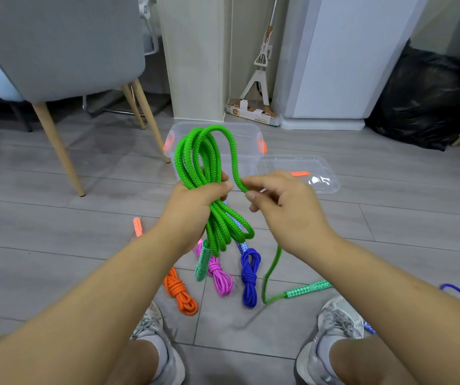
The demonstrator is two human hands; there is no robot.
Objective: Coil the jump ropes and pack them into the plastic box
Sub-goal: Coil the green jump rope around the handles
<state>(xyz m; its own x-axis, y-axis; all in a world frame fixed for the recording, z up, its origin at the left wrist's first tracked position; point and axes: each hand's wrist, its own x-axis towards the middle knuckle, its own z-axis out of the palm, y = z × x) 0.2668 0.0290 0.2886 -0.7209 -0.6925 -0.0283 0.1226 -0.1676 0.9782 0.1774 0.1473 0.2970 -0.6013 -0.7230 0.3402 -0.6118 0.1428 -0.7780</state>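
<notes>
Head view: left hand (195, 211) is gripping the apparently limp green rope (217, 226) mid-coil, right hand (287, 209) pinching its loose strand alongside.

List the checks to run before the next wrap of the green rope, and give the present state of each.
1. Left hand grips the green coil: ok.
2. Right hand pinches the free strand: ok.
3. Trailing handle lies on the floor apart from the blue coil: ok.
4. Plastic box is open, with its lid off beside it: ok.
5. Room inside the box: cannot tell, the raised coil hides much of it.
</notes>
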